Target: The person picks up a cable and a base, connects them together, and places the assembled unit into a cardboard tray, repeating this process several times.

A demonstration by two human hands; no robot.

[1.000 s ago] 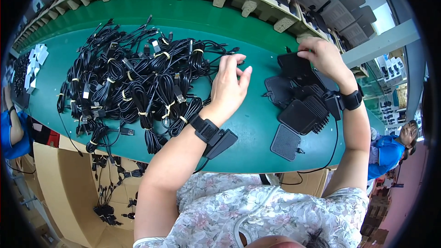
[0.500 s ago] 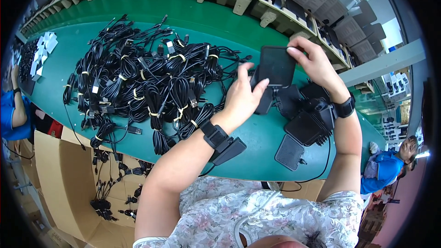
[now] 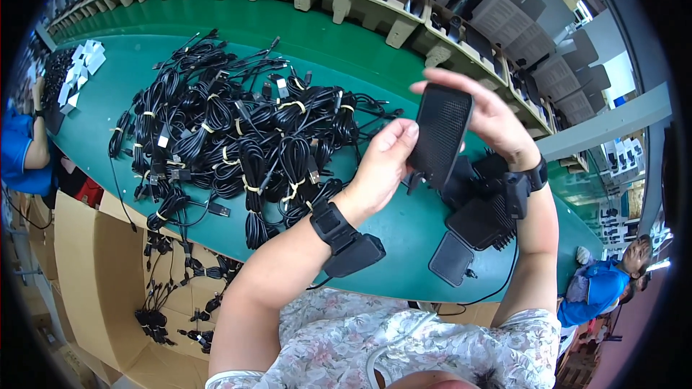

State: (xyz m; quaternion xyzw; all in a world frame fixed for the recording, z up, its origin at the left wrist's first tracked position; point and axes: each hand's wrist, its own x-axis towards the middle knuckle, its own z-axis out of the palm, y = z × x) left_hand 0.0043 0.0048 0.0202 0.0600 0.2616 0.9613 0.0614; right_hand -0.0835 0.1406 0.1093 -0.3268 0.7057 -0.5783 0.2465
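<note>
My left hand (image 3: 389,162) pinches a black flat panel (image 3: 443,130) between thumb and fingers at its left edge. The panel is rectangular with rounded corners, tilted upright, and its dotted, mesh-like face shows. A small black joint sticks out at its lower end. Behind the panel's upper and right side, my right hand (image 3: 494,115) has its fingers stretched out; whether it touches the panel is partly hidden. Below the right hand lies a pile of similar black panels (image 3: 479,220). One separate black panel (image 3: 451,259) lies flat near the table's front edge.
A large heap of black cables (image 3: 238,130), bundled with pale ties, covers the left of the green table (image 3: 382,252). Moulded trays (image 3: 367,7) line the far side. An open cardboard box (image 3: 94,281) with cables stands front left. Other people sit at both sides.
The panel has been turned from a smooth face to its dotted face. My left hand has come to grip its edge, while the right hand has let go of the corner and stretched its fingers behind.
</note>
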